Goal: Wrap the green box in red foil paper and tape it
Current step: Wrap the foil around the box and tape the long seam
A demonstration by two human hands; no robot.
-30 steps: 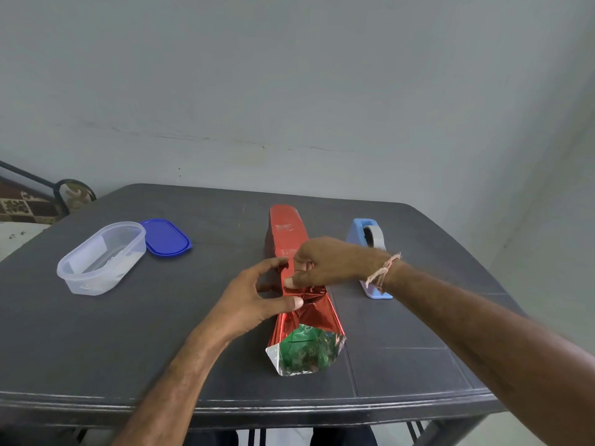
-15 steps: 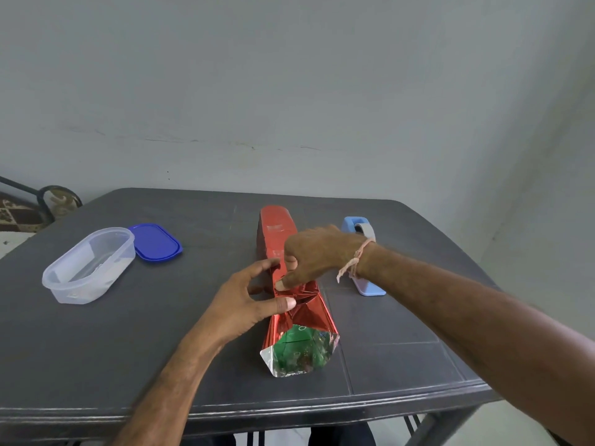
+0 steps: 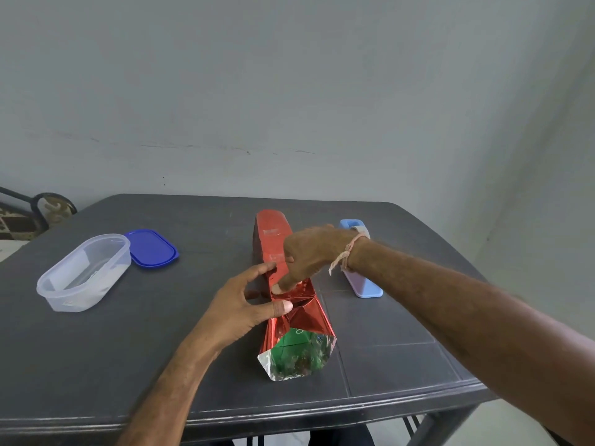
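1. Parcel: red foil paper [image 3: 273, 233] lay lengthwise mid-table, in the same spot as a second ago; only the view had drifted. The near end was still open, with the green box [image 3: 296, 349] showing inside the silver lining.
2. Right hand [image 3: 314, 252]: had barely shifted. Thumb pressed on the creased seam, fingers bent over the top face. Whether it pinched or simply pressed could not be told.
3. Left hand [image 3: 238, 304]: stayed clamped on the parcel's left flank, thumb on the loose fold, curled fingers on the side wall.
4. Judgement: no real progress in this interval. The long seam was probably being held for tape, and the near end flaps remained to be folded and taped.
5. Room: plain grey wall [image 3: 289, 91] behind, with faint scuffs.
6. Table [image 3: 128, 349]: dark grey, moulded tile lines at the near right.
7. Clear container [image 3: 83, 272]: far left, open, well apart from the parcel.
8. Tape dispenser [image 3: 363, 284]: blue, just right of the parcel, partly behind the right wrist. Judged within easy reach.
9. Blue lid [image 3: 151, 247]: flat, touching or just beside the container's far end.
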